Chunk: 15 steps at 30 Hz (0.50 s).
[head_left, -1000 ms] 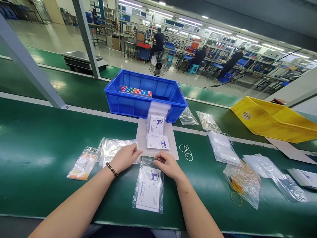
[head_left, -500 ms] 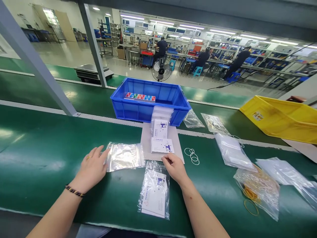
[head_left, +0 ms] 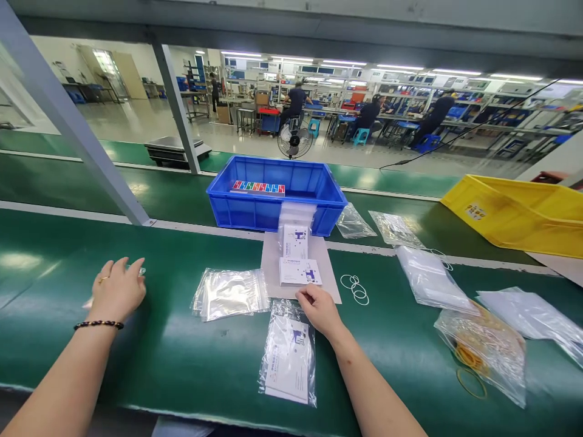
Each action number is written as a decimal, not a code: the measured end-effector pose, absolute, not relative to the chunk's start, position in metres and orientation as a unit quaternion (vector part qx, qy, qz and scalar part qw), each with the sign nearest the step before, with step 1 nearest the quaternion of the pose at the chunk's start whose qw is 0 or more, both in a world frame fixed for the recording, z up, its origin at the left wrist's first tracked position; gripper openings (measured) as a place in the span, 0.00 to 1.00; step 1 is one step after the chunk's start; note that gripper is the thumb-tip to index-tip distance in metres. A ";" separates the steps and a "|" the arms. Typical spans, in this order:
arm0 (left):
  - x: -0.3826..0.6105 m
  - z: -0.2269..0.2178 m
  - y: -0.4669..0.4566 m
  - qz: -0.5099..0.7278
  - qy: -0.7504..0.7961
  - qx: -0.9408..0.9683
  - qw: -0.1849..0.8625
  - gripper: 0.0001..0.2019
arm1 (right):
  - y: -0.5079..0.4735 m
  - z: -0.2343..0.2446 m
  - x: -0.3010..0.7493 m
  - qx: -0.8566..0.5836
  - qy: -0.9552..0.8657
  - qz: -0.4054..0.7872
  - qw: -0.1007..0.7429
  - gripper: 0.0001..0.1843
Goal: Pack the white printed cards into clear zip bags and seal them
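Note:
My right hand (head_left: 321,309) pinches the top edge of a clear zip bag (head_left: 288,358) with a white printed card inside, lying on the green belt in front of me. Far to the left, my left hand (head_left: 117,291) lies palm down, fingers spread, on a small clear packet (head_left: 140,271) that it mostly hides. Between the hands sits a stack of empty clear bags (head_left: 230,293). Just beyond my right hand, loose white cards (head_left: 299,271) rest on a grey sheet (head_left: 330,291).
A blue bin (head_left: 255,212) with a coloured strip inside stands behind the cards. White rubber rings (head_left: 356,288) lie to the right, then more clear bags (head_left: 428,279) and a bag of yellow bands (head_left: 485,349). A yellow bin (head_left: 519,212) is far right. People work at benches behind.
My left hand left the stack of empty bags and swept left onto the small packet. My right hand stayed at the top of the bagged card. The view tilted up a little.

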<state>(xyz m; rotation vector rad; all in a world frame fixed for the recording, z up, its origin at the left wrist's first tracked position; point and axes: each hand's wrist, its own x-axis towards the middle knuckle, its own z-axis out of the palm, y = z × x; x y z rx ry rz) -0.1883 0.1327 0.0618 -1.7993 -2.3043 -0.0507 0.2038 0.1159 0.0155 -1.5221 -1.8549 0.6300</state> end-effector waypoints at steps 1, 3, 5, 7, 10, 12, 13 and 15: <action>-0.174 0.067 0.135 -0.040 -0.776 -0.620 0.105 0.18 | 0.116 0.015 0.203 -0.580 -0.707 0.239 0.327 0.11; -0.134 0.072 0.136 -0.066 -0.716 -0.695 0.028 0.16 | 0.117 0.014 0.202 -0.577 -0.708 0.236 0.333 0.11; -0.090 0.070 0.135 -0.065 -0.666 -0.740 -0.070 0.16 | 0.117 0.013 0.200 -0.573 -0.708 0.235 0.339 0.10; -0.052 0.063 0.133 -0.028 -0.632 -0.761 -0.144 0.15 | 0.118 0.011 0.199 -0.568 -0.707 0.238 0.348 0.10; -0.023 0.052 0.135 0.005 -0.601 -0.779 -0.179 0.11 | 0.119 0.010 0.200 -0.568 -0.699 0.236 0.365 0.10; -0.021 0.050 0.137 0.006 -0.584 -0.792 -0.177 0.10 | 0.119 0.012 0.201 -0.578 -0.689 0.226 0.374 0.10; -0.024 0.050 0.139 0.005 -0.578 -0.796 -0.176 0.11 | 0.119 0.013 0.200 -0.586 -0.684 0.222 0.374 0.09; -0.033 0.050 0.144 0.007 -0.587 -0.789 -0.182 0.12 | 0.118 0.018 0.196 -0.602 -0.674 0.216 0.370 0.08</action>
